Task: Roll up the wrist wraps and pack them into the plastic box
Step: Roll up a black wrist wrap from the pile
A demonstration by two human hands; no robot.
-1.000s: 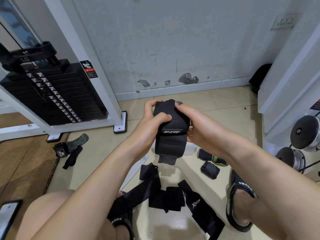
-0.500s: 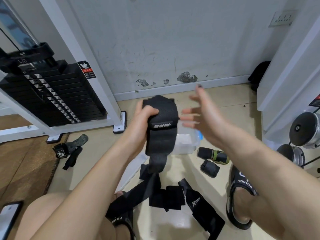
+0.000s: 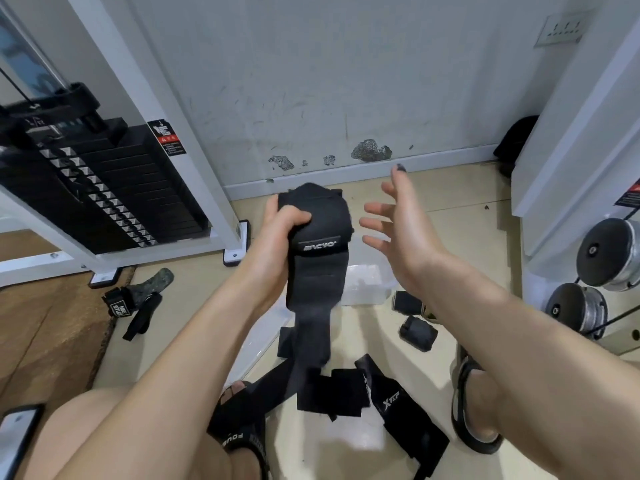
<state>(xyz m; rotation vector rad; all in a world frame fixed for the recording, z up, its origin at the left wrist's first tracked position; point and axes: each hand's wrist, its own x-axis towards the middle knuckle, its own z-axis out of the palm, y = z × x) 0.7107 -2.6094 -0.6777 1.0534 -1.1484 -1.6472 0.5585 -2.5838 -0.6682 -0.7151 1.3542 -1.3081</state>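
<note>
head view — left hand [image 3: 277, 233] grips the partly rolled black wrist wrap [image 3: 317, 237] above the clear plastic box [image 3: 367, 285], tail dangling to floor — right hand [image 3: 398, 230] beside it, fingers spread, holding nothing.

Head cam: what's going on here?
A person is rolling a black wrist wrap. The left hand grips the rolled part while the tail hangs loose toward the floor; the right hand is open beside it, not touching. The plastic box sits on the floor behind, two rolled wraps lie beside it, and more unrolled wraps wait below.
</note>
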